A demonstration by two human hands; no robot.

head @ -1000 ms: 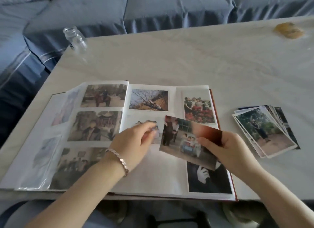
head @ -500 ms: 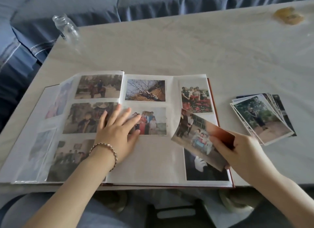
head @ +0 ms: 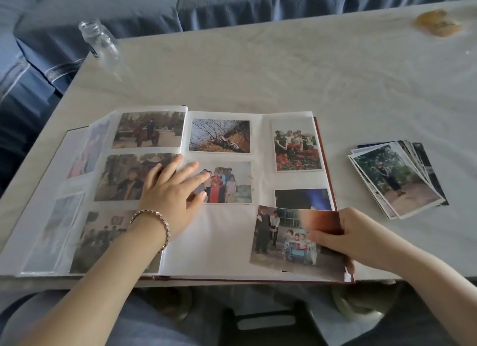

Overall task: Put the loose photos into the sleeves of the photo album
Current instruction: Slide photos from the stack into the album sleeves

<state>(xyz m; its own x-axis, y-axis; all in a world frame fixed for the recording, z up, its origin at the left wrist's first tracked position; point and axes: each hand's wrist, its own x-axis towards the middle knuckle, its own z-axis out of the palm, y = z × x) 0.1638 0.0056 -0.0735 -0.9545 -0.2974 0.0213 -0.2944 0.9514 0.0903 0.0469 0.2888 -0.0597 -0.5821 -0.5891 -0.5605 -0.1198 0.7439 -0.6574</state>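
Note:
The photo album (head: 222, 245) lies open on the table, its sleeves holding several photos; the bottom middle sleeve of the right page shows only white. My left hand (head: 173, 190) rests flat near the spine, fingers spread, tips touching the family photo in the middle sleeve. My right hand (head: 353, 237) pinches the right edge of a loose photo (head: 281, 240) of adults and children, which lies low over the page's bottom right corner and partly covers a dark photo (head: 302, 198). A fanned stack of loose photos (head: 397, 178) sits on the table to the right of the album.
An empty glass jar (head: 99, 42) stands at the table's far left corner. A yellowish crumpled object (head: 438, 25) lies at the far right. A blue sofa (head: 232, 2) runs behind the table. The album's front edge reaches the table's near edge.
My left hand moved off the loose photo and now lies flat on the album near the spine. My right hand carried the photo down and right to the page's bottom corner.

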